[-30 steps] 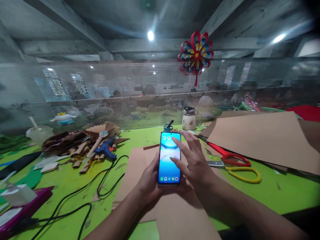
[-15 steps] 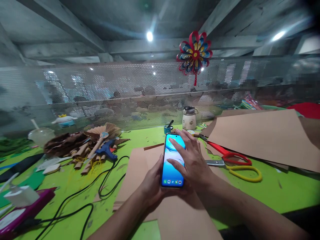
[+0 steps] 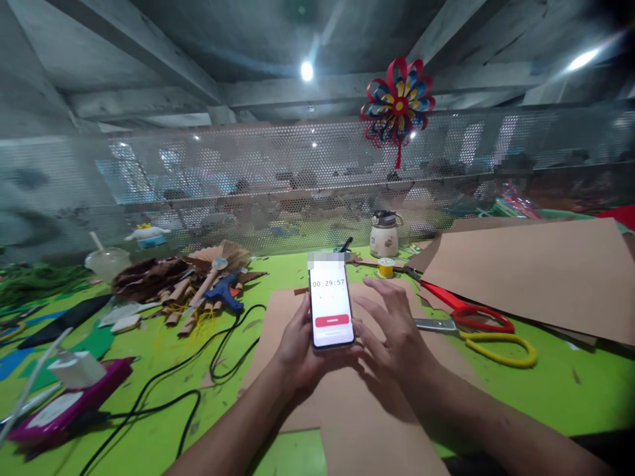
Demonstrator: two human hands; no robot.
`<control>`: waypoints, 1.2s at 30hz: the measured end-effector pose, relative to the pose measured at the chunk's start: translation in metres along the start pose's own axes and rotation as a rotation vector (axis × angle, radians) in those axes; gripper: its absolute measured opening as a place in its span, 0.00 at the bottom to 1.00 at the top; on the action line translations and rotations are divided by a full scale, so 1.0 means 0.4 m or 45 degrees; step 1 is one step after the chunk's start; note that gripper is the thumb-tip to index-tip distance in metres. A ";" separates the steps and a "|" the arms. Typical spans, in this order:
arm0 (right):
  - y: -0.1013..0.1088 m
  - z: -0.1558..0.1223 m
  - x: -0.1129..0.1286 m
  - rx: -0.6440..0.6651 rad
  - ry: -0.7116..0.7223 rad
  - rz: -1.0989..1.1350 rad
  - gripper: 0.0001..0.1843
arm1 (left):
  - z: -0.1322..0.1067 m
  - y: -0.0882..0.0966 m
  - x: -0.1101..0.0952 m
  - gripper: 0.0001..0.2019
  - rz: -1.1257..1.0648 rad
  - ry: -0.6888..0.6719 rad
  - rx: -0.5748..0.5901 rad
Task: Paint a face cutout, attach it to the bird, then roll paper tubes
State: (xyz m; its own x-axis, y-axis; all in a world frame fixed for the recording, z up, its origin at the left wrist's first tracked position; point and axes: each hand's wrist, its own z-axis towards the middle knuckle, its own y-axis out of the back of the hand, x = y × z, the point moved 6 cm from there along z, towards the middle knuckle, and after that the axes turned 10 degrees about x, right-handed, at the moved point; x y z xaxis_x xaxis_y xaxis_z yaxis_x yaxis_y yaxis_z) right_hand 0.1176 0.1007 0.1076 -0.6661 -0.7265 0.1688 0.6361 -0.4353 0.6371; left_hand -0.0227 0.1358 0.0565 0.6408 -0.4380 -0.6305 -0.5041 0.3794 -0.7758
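Note:
A smartphone (image 3: 331, 304) is held upright in my left hand (image 3: 297, 350), whose fingers wrap its left side and lower back. The lit screen is white, with 00:29:57 across it and a red bar lower down. Just right of the phone hovers my right hand (image 3: 391, 327), its fingers apart and slightly bent, holding nothing; whether a fingertip touches the phone's edge I cannot tell. Beneath both hands lie sheets of brown cardboard (image 3: 367, 416). Scissors (image 3: 496, 337) with one red and one yellow handle rest to the right of my right hand.
On the left are a blue glue gun (image 3: 225, 291), a black cable (image 3: 149, 390), brown paper rolls (image 3: 188, 324) and a purple power strip (image 3: 74, 403). A beige flask (image 3: 383, 235) and a yellow spool (image 3: 385, 268) stand behind. Large cardboard sheets (image 3: 530, 271) lie right. A perforated screen (image 3: 278, 192) borders the table.
The phone's screen has switched from a blue home screen to the white timer page. My right hand has drawn back from over the screen to its right side. The view has shifted slightly left.

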 end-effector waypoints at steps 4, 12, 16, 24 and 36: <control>-0.014 -0.004 0.023 0.097 0.072 0.007 0.18 | 0.004 -0.001 -0.009 0.31 -0.079 -0.027 0.092; -0.017 -0.003 0.035 0.156 0.069 0.011 0.19 | 0.006 -0.004 -0.010 0.29 -0.078 -0.052 0.108; -0.015 -0.004 0.036 0.147 0.080 0.018 0.18 | 0.003 -0.012 -0.011 0.28 -0.088 -0.046 0.088; -0.023 -0.008 0.051 0.188 0.102 -0.006 0.19 | 0.006 -0.008 -0.024 0.27 -0.100 -0.110 0.091; -0.041 -0.015 0.055 0.290 0.098 -0.076 0.23 | 0.003 -0.017 -0.023 0.27 -0.125 -0.115 0.082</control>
State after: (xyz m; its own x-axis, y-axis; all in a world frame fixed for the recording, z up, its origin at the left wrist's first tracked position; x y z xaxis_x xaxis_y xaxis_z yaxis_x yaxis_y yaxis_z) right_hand 0.0949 0.0888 0.0965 -0.6628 -0.7452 0.0732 0.4862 -0.3540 0.7989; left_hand -0.0244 0.1384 0.0675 0.7360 -0.4019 -0.5448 -0.3999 0.3913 -0.8289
